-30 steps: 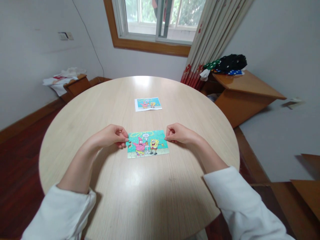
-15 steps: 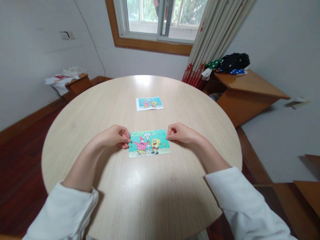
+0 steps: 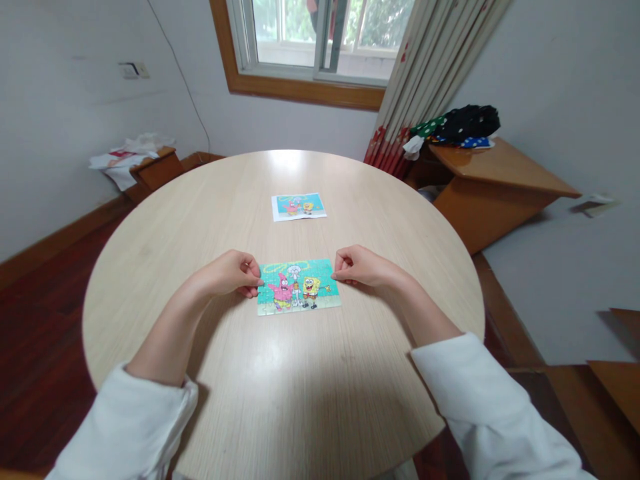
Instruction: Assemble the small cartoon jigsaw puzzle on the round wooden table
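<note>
A jigsaw puzzle (image 3: 299, 287) lies flat on the round table, its pieces joined into a teal picture with a pink starfish, a tall pale figure and a yellow sponge character. My left hand (image 3: 234, 273) is closed at the left edge, thumb and finger pinched on a jigsaw piece there, which is mostly covered by the fingertips. At the opposite side, my right hand (image 3: 361, 265) grips the puzzle's right edge between thumb and curled fingers. Beyond the puzzle rests a paper picture (image 3: 300, 207) showing the same scene.
The pale wood-grain table (image 3: 280, 400) curves around the work. Past its right side stands a wooden cabinet (image 3: 500, 170) with dark polka-dot cloth (image 3: 470, 123) on top, beside a curtain (image 3: 425, 60). White items (image 3: 130, 157) sit on a low wooden piece at left.
The notched gap by my left fingertips at the puzzle's left edge has closed, and the piece there now sits flush. Both hands have hardly moved.
</note>
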`<state>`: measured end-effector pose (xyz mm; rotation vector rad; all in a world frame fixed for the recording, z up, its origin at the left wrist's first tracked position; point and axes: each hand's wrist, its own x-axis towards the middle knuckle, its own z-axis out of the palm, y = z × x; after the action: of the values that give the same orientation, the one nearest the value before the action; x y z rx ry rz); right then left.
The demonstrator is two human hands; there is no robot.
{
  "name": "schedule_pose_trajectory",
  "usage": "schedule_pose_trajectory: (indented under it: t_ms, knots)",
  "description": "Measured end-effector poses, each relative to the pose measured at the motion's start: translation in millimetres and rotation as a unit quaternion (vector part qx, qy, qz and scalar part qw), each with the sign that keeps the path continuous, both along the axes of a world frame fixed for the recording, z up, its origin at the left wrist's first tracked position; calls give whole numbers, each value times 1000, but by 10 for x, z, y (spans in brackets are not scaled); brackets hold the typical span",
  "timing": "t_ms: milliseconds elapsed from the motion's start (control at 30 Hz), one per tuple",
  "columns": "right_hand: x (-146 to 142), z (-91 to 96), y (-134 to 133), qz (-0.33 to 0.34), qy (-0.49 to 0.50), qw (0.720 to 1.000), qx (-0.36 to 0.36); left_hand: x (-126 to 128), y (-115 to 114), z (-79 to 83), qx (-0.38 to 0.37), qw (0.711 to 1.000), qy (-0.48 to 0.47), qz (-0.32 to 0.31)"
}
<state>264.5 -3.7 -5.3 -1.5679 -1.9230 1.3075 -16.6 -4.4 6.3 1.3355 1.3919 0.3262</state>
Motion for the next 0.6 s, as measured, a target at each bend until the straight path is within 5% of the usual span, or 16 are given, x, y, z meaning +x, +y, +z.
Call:
schedule_pose_trajectory:
  t_ms: [600]
  knots:
    - [-15, 39, -16, -5, -8, 1000, -11, -35, 7, -32, 89, 981, 163, -54]
